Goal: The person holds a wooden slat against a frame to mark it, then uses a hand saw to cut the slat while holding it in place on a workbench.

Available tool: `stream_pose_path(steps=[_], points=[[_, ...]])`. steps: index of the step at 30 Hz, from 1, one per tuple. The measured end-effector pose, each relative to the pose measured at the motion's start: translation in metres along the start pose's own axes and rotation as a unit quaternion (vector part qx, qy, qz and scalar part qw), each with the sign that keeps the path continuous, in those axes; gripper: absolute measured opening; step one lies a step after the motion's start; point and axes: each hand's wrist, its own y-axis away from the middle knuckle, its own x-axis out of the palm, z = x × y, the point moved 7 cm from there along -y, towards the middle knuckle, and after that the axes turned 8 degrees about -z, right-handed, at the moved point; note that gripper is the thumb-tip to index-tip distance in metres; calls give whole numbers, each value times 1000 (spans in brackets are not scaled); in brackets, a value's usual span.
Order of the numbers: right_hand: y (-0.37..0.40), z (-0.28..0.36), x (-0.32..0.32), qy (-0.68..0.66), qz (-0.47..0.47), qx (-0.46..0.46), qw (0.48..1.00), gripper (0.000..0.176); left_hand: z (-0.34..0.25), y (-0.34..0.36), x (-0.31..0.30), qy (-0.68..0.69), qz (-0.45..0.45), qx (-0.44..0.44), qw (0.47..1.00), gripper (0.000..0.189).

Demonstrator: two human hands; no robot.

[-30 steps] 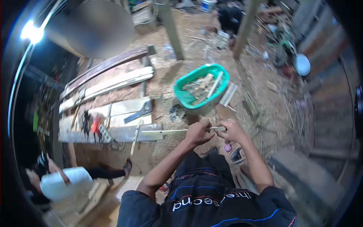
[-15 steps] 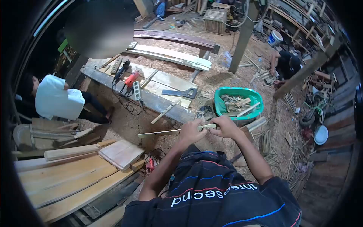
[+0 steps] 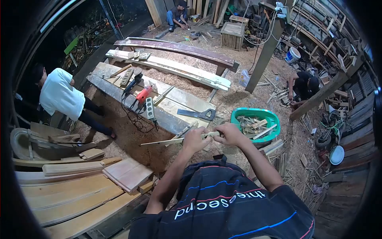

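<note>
A thin wooden strip (image 3: 164, 142) runs out to the left from my hands, held in front of my chest. My left hand (image 3: 194, 140) is closed around it. My right hand (image 3: 230, 134) pinches its right end close beside the left one; the fingers partly cover that end. Just beyond my hands is a low plank bench (image 3: 171, 120) bearing a handsaw (image 3: 196, 114), a red power tool (image 3: 143, 94) and a white power strip (image 3: 149, 108). To the right of my right hand stands a green tub (image 3: 275, 138) with wood offcuts in it.
Stacked boards (image 3: 71, 193) lie at lower left. A person in a white shirt (image 3: 61, 95) stands at left; another person (image 3: 305, 85) crouches at right, and a third (image 3: 177, 16) squats at the back. A wooden post (image 3: 264, 55) rises beyond the tub. Sawdust and scraps cover the floor.
The camera view has tilted up, so the scene sits a little lower and further right. Both hands keep hold of the strip. The person in white has shifted posture slightly.
</note>
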Motion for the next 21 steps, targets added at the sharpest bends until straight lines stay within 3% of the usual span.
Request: stream_pose_path(steps=[4, 10, 15, 19, 21], points=[[-16, -15, 9, -13, 57, 22, 998, 29, 14, -16, 3, 19, -4, -12, 1000, 29], [-48, -46, -6, 12, -78, -41, 996, 31, 84, -37, 43, 38, -68, -134, 988, 26], [-51, -121, 24, -5, -118, 20, 993, 22, 134, -30, 77, 1, -90, -279, 956, 28], [-38, -212, 89, -79, -12, 126, 989, 18, 187, -22, 136, -21, -76, -392, 916, 32], [-20, -259, 133, -58, 16, 109, 992, 18, 208, -17, 159, -32, -65, -429, 900, 33]])
